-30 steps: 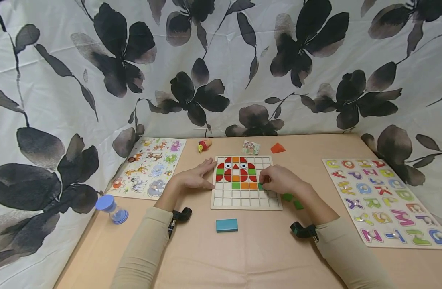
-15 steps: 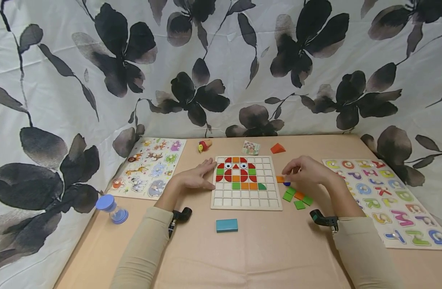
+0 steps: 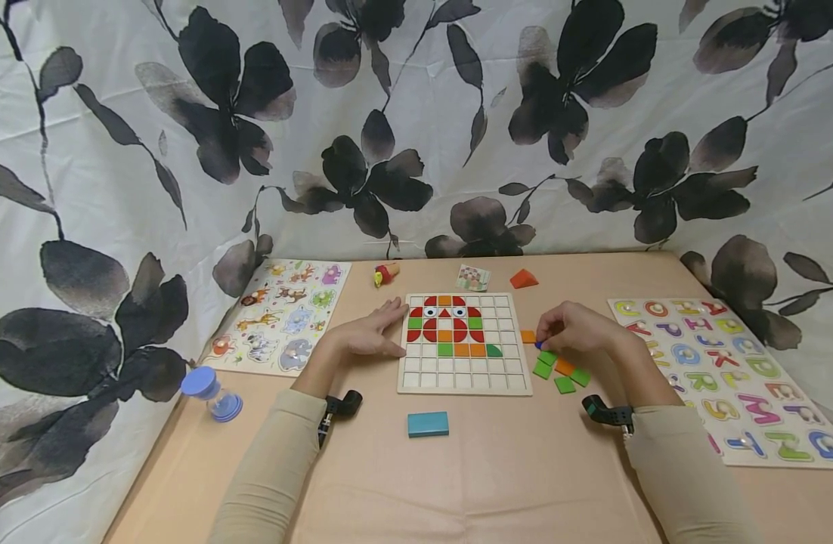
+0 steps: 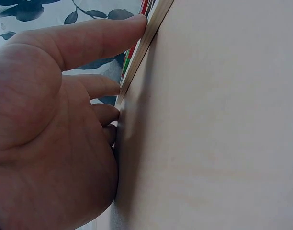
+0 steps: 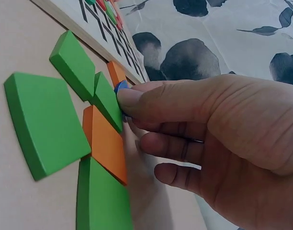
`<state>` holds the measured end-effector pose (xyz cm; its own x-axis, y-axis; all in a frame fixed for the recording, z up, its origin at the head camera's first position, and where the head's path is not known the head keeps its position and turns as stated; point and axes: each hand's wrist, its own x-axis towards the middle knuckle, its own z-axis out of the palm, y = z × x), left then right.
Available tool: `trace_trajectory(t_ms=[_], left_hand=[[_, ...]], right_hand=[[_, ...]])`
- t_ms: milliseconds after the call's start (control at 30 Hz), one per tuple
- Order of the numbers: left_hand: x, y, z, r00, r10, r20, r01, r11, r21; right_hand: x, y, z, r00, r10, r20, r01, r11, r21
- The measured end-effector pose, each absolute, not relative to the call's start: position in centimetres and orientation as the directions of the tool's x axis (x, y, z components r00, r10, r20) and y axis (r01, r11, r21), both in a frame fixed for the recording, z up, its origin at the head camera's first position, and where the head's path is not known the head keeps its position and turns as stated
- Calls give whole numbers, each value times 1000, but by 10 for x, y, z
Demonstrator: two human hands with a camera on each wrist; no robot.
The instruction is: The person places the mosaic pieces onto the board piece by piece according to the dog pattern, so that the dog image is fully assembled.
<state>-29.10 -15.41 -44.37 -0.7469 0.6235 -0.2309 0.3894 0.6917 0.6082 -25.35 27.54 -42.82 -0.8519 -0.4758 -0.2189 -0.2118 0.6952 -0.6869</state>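
A pale grid board [image 3: 457, 383] lies at the middle of the table, its upper squares filled with red, green and orange tiles and two eye pieces. My left hand [image 3: 365, 332] rests beside it, fingers extended; in the left wrist view its thumb [image 4: 103, 40] touches the board's wooden edge [image 4: 149, 45]. Right of the board, my right hand [image 3: 583, 329] pinches a small blue piece [image 5: 121, 86], mostly covered by the thumb. Just below those fingertips lie several loose green tiles [image 5: 46, 124] and an orange tile [image 5: 108, 146]. Another orange tile [image 3: 528, 337] sits close to the board's right edge.
A teal block [image 3: 428, 425] lies in front of the board. An animal puzzle [image 3: 274, 317] and blue sand timer [image 3: 212, 394] are at left, a letter puzzle [image 3: 757, 393] at right. Behind stand a red-and-yellow toy [image 3: 385, 274], picture card [image 3: 473, 278] and orange-red triangular piece [image 3: 524, 279].
My right hand has left a green quarter-round tile on the board, moved right to the loose tiles, and dipped onto the blue piece. The left hand stays put.
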Motion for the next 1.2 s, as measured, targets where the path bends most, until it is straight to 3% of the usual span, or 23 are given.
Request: trace_trajectory(t_ms=[333,467,633,900,1200], left_hand=[[-291,-154,-443,-745,626,-229,393,690,608],[-291,-154,-444,-747,624,-230,390,691,608],[-291,-154,-445,-748,621,-233,383,692,612],[-291,-154,-444,-745,628,-223,395,686,611],[-292,-154,-444,-745,626,-228,388,686,616]], right_hand=[[-251,267,-422,-859,-490,-148,-212,604,-769],[-250,250,-422,-825,-540,-169,-198,555,-808],[-247,231,-425,-786,-578,-218,-213,584,-783],[-240,219,-421,-835,-503,-223,-214,670,-710],[-239,216,-417,-824,-534,-191,-291,687,-665]])
